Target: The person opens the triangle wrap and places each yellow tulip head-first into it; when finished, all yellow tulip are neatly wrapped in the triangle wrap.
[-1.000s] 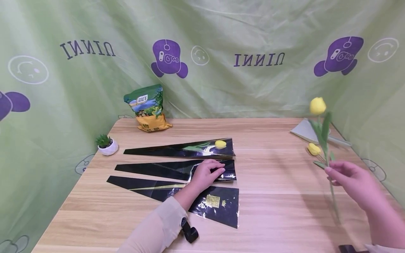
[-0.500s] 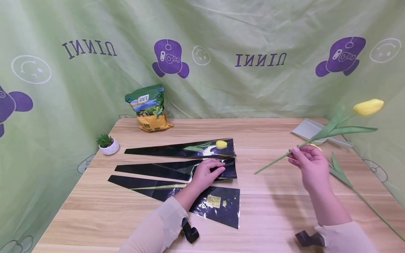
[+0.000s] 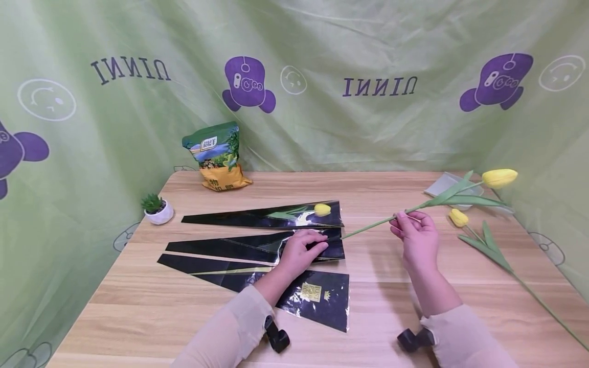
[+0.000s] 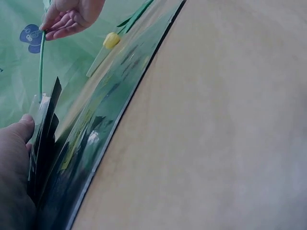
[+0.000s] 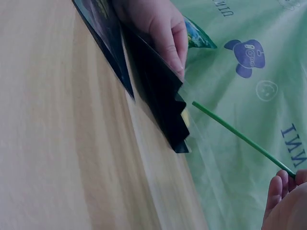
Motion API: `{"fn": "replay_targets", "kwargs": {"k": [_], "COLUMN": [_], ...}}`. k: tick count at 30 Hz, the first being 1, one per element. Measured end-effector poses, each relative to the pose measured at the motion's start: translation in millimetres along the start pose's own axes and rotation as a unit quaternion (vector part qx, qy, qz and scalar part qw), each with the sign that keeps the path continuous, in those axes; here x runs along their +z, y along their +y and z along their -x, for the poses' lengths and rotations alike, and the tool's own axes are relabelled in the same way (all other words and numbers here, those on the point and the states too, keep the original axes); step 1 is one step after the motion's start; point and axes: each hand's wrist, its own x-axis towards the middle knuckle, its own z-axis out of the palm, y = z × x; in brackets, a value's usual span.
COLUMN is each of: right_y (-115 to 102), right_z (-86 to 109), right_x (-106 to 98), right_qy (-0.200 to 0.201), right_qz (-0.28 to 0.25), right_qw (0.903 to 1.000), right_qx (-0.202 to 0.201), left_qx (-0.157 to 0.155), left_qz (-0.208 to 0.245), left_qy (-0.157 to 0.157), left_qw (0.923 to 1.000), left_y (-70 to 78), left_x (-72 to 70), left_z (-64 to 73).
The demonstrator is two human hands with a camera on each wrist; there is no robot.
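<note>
My right hand (image 3: 418,240) pinches the green stem of a yellow artificial tulip (image 3: 500,178) between thumb and fingers. The stem slants down left, its end at the wide right end of the middle black flower sleeve (image 3: 221,248). My left hand (image 3: 299,254) grips that sleeve near its mouth. In the right wrist view, the black sleeve (image 5: 156,96) is folded at its mouth, and the stem (image 5: 244,137) points toward it. A flat black sleeve (image 3: 329,309) with gold print lies in front, partly under my left forearm. Behind lies another sleeve (image 3: 230,217) holding a tulip (image 3: 322,209).
A second yellow tulip (image 3: 458,218) lies at the right of the wooden table, its stem running to the front right. A grey dustpan-like object (image 3: 442,185) sits at the back right. At the back left stand a printed bag (image 3: 216,158) and a potted succulent (image 3: 158,213).
My right hand has brought the tulip from the right side leftward, turning it from upright to slanted, stem end toward the middle sleeve. My left hand has stayed on the sleeve.
</note>
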Motion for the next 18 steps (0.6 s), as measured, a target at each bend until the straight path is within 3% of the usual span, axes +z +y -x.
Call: {"fn": "replay_targets", "kwargs": {"k": [18], "right_y": [35.5], "right_z": [16.4], "right_x": [19.7], "right_qy": [-0.045], "right_qz": [0.099], "right_qw": [0.9936], "right_qx": [0.031], "left_qx": [-0.005], "left_qz": [0.007], "left_qy": [0.003], "left_qw": [1.0], "left_y": [-1.8], "left_x": [1.5], "left_z": [-0.2]}}
